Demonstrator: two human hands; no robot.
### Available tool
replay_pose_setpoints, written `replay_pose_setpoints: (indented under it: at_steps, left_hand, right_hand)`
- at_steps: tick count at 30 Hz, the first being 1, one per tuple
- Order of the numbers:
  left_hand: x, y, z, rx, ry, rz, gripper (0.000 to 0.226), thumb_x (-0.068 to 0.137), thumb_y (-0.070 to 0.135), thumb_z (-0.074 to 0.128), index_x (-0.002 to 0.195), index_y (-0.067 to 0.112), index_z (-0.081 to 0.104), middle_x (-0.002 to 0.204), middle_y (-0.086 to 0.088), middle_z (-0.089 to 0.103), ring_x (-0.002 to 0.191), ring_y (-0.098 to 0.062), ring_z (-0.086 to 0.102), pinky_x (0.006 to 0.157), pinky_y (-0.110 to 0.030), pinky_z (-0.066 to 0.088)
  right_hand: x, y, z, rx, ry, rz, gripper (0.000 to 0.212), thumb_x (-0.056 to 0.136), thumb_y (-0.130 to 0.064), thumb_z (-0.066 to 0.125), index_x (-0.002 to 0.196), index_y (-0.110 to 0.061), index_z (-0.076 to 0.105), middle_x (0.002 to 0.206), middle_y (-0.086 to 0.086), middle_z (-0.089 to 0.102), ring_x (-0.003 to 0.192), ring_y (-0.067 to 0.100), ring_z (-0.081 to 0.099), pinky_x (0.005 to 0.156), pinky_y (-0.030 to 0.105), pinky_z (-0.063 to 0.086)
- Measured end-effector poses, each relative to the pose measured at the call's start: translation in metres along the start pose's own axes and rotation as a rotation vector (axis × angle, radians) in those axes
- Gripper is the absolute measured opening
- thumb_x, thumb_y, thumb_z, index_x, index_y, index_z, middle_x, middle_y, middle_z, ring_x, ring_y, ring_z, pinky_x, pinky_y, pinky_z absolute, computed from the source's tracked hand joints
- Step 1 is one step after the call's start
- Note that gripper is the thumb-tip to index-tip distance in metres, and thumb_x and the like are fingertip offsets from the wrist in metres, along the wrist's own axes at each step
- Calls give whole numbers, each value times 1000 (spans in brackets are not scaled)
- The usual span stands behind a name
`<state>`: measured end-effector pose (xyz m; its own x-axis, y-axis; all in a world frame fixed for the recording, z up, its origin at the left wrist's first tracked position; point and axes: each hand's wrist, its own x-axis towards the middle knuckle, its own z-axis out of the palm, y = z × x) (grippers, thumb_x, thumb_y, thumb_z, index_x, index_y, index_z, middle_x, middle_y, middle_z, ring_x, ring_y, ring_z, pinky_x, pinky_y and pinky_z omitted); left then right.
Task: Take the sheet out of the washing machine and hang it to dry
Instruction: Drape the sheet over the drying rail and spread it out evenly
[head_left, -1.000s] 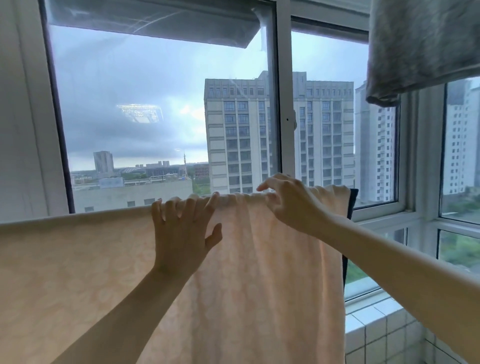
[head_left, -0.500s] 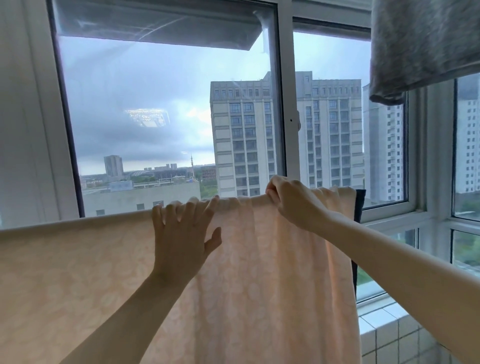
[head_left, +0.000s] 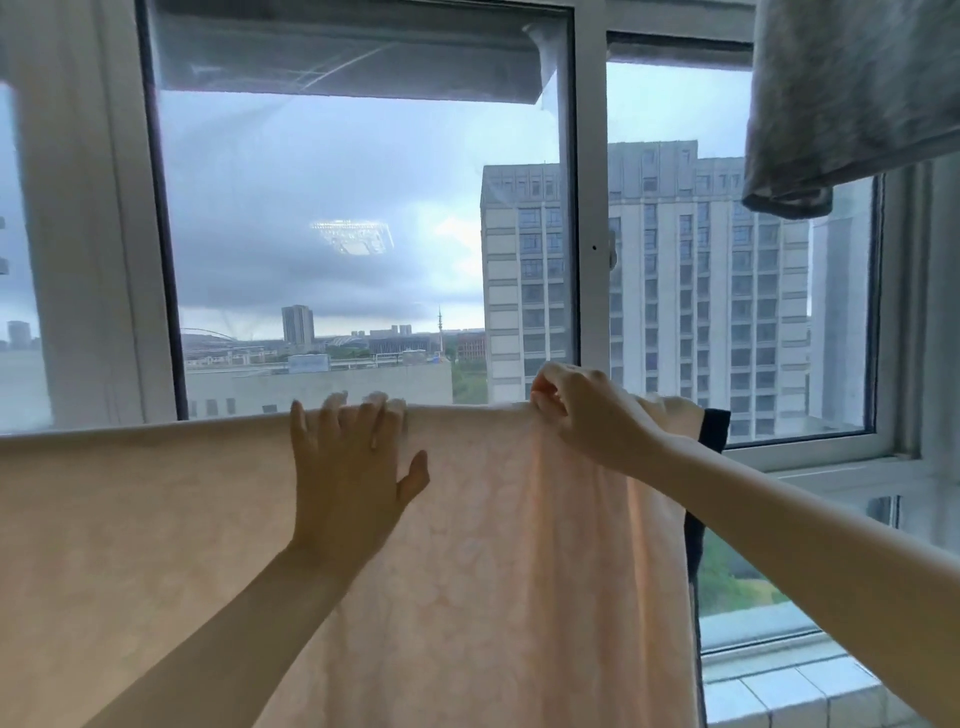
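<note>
Sheet (head_left: 156, 545), pale peach with a faint floral pattern, lit from behind. Location: draped over a horizontal support hidden beneath its top fold. It spans from the left edge of the frame to right of centre, fills the lower half and runs out of the bottom. Condition: smooth on the left, with long vertical folds at centre right.

- left hand (head_left: 353, 483): centre of the frame, palm flat against the near face of the sheet. The fingers are straight and spread, the tips reach over the top fold, and the thumb is held out to the side. It grasps nothing.
- right hand (head_left: 587, 415): right of centre at the top fold, fingers curled and pinching the sheet's upper edge. The cloth gathers into folds just below the grip.
- dark cloth (head_left: 714, 428): a narrow strip showing just beyond the sheet's right edge, partly hidden behind it.
- grey cloth (head_left: 852, 104): upper right corner, hanging well above the sheet.
- window (head_left: 337, 208): behind everything, with a white upright post (head_left: 589, 208) at centre. Cloudy sky and a pale tower block (head_left: 675, 286) show through the glass.
- tiled ledge (head_left: 779, 691): lower right, below the window.
</note>
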<state>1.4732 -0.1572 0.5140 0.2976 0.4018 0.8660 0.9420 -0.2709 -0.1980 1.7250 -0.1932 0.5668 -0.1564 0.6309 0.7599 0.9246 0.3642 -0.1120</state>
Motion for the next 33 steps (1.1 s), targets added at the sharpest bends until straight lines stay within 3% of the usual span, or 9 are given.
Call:
replay_pose_setpoints:
  at_steps: [2,5,10,18,22,28,33]
  left_hand:
    - [0,26,0,8,28,98,50,91,47,41,123,14,60,127,-11,59,123,-40,49,111,-63,22]
    - [0,59,1,-86,66,146,48,94,41,42,127,11,61,126,-16,59,119,-39,53,110,-57,31]
    - [8,76,-5,-126,43,43,44,93,38,43,123,10,61,118,-13,60,112,-36,54,107,-54,35]
    - [21,94,-10,-122,11,82,45,94,41,37,120,14,63,114,-5,65,107,-27,60,107,-54,37]
    - [26,107,-4,-118,11,94,46,94,45,36,121,16,61,112,-6,64,101,-30,59,93,-47,46]
    - [21,118,12,-90,104,59,46,93,46,43,129,23,59,112,-11,60,102,-35,55,97,-52,40]
    - [24,114,19,-77,135,65,45,92,46,46,128,23,60,110,-14,60,101,-37,56,96,-55,40]
  right_hand:
    - [1,4,0,26,0,-12,16,98,-22,49,96,-13,62,89,1,68,79,17,64,71,35,54]
    - [0,10,2,68,1,-47,17,98,-21,48,100,-11,62,93,3,68,81,18,64,76,38,55]
    - [-11,24,-4,127,-50,-136,20,99,-21,47,111,-15,62,103,-3,68,82,7,62,71,17,51]
    - [-17,32,-16,105,-68,-237,26,99,-20,47,122,-15,59,116,1,66,100,13,62,85,27,53]
    - [-21,41,-22,58,-98,-225,29,99,-19,48,127,-18,55,122,-1,64,115,15,56,95,34,50]
    - [-35,49,-33,52,-33,-187,29,96,-22,53,125,-22,55,120,-5,63,106,11,59,84,26,53]
    - [-44,67,-48,-149,48,-50,27,97,-23,43,118,-15,58,121,1,62,101,15,60,94,40,47]
